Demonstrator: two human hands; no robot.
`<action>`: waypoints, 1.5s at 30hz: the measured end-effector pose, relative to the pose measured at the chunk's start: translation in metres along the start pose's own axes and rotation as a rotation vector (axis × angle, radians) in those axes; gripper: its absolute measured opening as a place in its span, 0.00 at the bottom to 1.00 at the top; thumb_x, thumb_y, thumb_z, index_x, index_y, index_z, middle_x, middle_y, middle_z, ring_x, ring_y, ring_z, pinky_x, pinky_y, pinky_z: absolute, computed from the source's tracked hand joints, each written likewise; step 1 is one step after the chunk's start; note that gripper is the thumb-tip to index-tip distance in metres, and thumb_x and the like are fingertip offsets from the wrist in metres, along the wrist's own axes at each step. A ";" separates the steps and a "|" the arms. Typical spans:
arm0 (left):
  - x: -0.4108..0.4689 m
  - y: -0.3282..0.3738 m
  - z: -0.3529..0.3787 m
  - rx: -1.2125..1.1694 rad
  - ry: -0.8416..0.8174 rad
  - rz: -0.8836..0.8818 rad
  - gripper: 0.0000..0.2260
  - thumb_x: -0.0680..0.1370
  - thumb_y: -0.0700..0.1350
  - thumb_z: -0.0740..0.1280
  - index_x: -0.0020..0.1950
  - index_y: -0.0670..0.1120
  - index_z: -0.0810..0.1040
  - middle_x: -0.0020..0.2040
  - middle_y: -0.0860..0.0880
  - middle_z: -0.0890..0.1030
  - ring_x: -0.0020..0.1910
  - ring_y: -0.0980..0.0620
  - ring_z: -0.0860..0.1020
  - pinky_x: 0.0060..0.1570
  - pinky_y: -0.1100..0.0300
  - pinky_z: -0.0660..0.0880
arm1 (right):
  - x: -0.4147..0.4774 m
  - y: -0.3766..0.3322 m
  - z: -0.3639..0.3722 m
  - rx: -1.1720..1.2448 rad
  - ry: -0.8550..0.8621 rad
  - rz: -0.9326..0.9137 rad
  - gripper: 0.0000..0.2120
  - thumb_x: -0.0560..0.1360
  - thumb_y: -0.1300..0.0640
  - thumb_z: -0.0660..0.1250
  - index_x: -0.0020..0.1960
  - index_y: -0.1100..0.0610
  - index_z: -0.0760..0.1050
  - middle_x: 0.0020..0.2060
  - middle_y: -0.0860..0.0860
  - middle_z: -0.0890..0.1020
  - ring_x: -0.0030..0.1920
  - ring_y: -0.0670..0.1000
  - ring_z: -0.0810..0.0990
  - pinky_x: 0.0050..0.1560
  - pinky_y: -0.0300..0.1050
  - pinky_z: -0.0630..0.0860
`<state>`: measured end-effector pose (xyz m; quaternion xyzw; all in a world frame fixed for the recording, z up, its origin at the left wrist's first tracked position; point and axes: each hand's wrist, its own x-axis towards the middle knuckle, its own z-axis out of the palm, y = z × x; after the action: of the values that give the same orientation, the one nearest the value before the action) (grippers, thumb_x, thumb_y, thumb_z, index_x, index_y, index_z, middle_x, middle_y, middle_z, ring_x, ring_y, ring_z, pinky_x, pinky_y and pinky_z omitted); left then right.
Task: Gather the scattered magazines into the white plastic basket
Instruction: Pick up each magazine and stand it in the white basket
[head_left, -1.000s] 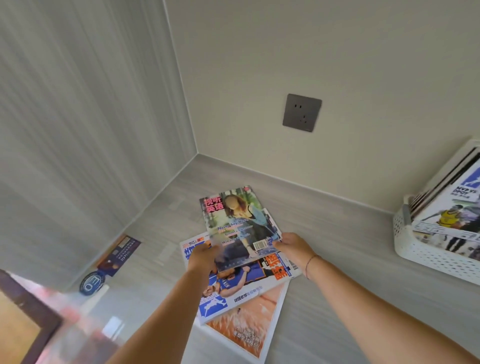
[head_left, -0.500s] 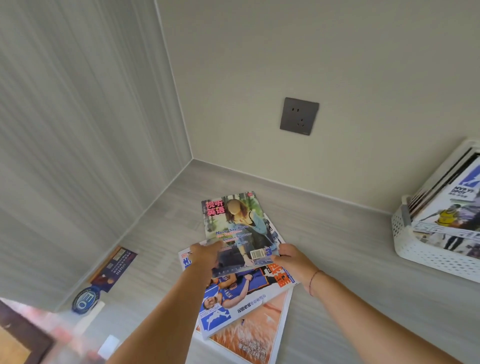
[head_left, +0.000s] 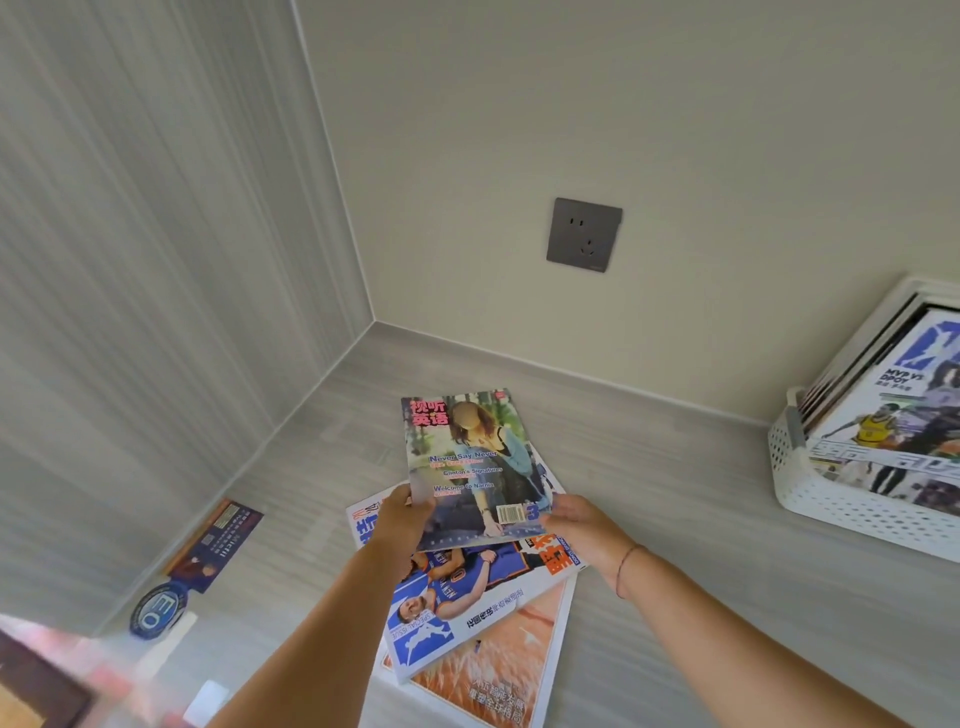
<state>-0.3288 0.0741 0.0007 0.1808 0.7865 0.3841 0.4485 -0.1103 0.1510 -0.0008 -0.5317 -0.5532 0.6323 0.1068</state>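
Your left hand (head_left: 402, 519) pinches the near left corner of the small magazine (head_left: 467, 467), and your right hand (head_left: 579, 530) grips its near right corner, so both are closed on the same cover, one at each side. The magazine is tilted, with its far edge raised off the pile and its near edge low between your hands. Under it lie the basketball magazine (head_left: 447, 597) and, lowest, the orange magazine (head_left: 498, 660), fanned on the grey shelf (head_left: 649, 478).

To do this lift well, raise the near edge until the whole cover clears the basketball magazine, so that you do not drag that one along. Keep both corners level; a thin issue held only at its near edge will likely droop and fold at the far end.

The white plastic basket (head_left: 831, 504) stands well apart to the right, against the wall, already holding several magazines leaning on edge. Carry yours across and slot it in front of them. A bookmark (head_left: 215, 545) lies near the left wall.
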 end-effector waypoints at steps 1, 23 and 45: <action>-0.004 0.002 0.000 -0.002 0.003 0.039 0.05 0.78 0.39 0.60 0.50 0.44 0.75 0.37 0.43 0.79 0.34 0.47 0.74 0.37 0.57 0.70 | 0.000 0.000 -0.002 0.015 0.000 0.015 0.05 0.75 0.59 0.65 0.50 0.55 0.76 0.39 0.47 0.85 0.35 0.48 0.84 0.46 0.49 0.80; -0.079 0.094 0.117 0.037 -0.572 0.361 0.11 0.76 0.33 0.65 0.58 0.38 0.78 0.37 0.46 0.83 0.32 0.49 0.80 0.34 0.57 0.78 | -0.083 0.006 -0.183 0.602 0.345 -0.146 0.09 0.74 0.70 0.63 0.52 0.62 0.77 0.39 0.54 0.84 0.39 0.50 0.82 0.39 0.42 0.79; -0.126 0.205 0.400 0.022 -0.265 0.592 0.10 0.74 0.39 0.67 0.34 0.49 0.80 0.29 0.49 0.72 0.34 0.49 0.67 0.41 0.58 0.69 | -0.131 0.025 -0.429 0.117 1.022 -0.243 0.11 0.74 0.61 0.66 0.54 0.62 0.80 0.45 0.60 0.83 0.44 0.58 0.80 0.55 0.55 0.78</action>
<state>0.0639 0.3030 0.1079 0.4550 0.6387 0.4623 0.4139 0.2943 0.2990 0.1278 -0.6972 -0.4519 0.3054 0.4651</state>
